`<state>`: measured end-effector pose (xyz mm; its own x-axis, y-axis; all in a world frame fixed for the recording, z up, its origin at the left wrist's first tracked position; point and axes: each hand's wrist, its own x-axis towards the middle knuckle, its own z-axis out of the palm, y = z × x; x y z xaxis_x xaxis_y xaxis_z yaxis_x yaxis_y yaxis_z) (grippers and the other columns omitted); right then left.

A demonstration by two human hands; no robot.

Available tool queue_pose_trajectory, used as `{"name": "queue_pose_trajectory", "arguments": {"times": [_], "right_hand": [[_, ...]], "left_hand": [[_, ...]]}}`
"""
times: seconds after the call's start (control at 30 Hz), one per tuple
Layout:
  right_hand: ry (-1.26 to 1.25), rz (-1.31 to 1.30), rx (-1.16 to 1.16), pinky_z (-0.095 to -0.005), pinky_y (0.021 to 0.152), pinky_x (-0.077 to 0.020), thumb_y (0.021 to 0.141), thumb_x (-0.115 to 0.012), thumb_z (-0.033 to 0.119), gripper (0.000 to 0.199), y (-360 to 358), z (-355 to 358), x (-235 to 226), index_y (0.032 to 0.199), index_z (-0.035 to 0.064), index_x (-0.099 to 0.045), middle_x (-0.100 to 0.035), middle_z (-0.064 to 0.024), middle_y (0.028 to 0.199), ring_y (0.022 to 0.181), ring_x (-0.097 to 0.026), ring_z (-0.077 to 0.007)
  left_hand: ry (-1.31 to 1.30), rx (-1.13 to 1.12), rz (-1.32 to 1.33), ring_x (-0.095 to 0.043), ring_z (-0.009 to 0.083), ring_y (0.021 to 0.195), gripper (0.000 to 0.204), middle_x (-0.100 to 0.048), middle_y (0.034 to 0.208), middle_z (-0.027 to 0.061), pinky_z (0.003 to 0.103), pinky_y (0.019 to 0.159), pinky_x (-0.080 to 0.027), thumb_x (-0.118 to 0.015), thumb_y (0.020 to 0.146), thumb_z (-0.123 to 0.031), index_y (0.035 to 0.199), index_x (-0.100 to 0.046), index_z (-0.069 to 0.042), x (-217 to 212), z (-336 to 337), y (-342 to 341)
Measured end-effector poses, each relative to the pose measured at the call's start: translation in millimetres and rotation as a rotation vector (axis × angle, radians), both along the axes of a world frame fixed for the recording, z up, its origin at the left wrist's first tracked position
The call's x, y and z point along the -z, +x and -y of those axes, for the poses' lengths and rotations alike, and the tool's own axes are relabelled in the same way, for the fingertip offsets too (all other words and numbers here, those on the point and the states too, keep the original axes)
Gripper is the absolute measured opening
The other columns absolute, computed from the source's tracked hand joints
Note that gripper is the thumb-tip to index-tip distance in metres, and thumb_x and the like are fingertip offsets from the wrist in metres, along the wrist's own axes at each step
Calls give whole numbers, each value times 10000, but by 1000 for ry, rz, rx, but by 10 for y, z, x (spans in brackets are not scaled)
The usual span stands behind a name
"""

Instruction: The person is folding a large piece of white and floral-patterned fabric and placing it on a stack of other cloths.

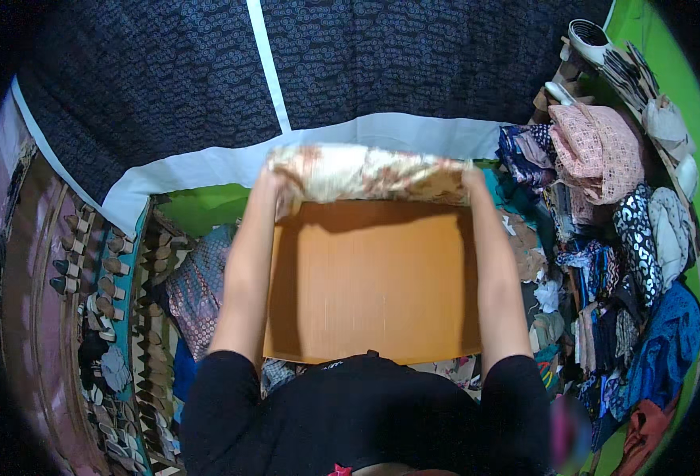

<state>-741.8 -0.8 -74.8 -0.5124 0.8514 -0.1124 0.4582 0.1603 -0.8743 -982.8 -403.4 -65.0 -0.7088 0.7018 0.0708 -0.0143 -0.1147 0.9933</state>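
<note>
A cream cloth with a brownish floral print is stretched out in front of me, slightly blurred by motion. Its left end is gripped by my left hand, where a corner hangs down. At the other end, my right hand is closed on the cloth's edge. Both arms reach forward over a flat orange-brown board, and the cloth hangs at its far edge, casting a shadow on it. The fingers are partly hidden by the fabric.
Piles of folded clothes rise on the right, with a pink knitted bundle on top. Shoe racks with several pairs line the left. A dark patterned curtain with white trim hangs ahead. Patterned fabric lies beside the board's left.
</note>
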Motion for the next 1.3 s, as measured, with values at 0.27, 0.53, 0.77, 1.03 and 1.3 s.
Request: {"name": "queue_pose_trajectory", "arguments": {"times": [0.27,0.53,0.77,1.03,1.3], "right_hand": [[-314,-1746,-260,-331,787,-402,795,-398,138,285,120,-524,-2294,1049,21,-453,-480,-131,1017,852,-486,-245],[766,152,-580,-381,668,-434,661,-452,74,315,626,-186,-1785,956,45,-560,-561,-241,813,765,-548,-365],[1250,-557,96,-327,812,-398,653,-472,-22,299,544,157,-2555,941,2,-549,-551,-139,1005,915,-533,-252],[798,-6,-589,-316,637,-434,814,-445,260,253,987,95,-1882,904,60,-572,-590,-44,757,675,-544,-171],[-149,499,-739,-405,547,-485,780,-425,197,283,495,399,-222,899,-24,-553,-582,-175,804,676,-582,-240]], "left_hand": [[736,-262,-147,-525,161,881,285,-539,959,54,310,756,-456,-447,808,-244,1016,-490,-55,-2691,-414,-56],[3,-151,-43,-570,182,808,341,-549,981,87,338,687,-485,-473,818,-288,1085,-477,-75,-2288,169,7],[493,-455,44,-516,205,929,287,-526,1009,91,358,757,-456,-386,849,-245,1057,-467,-65,-2302,90,245],[4,-516,-988,-526,168,790,309,-567,857,107,277,722,-413,-390,822,-257,931,-512,6,-1698,643,162],[-44,-99,703,-508,277,978,479,-520,1071,141,465,818,-427,-354,829,-418,1063,-493,-24,-2,766,-41]]}}
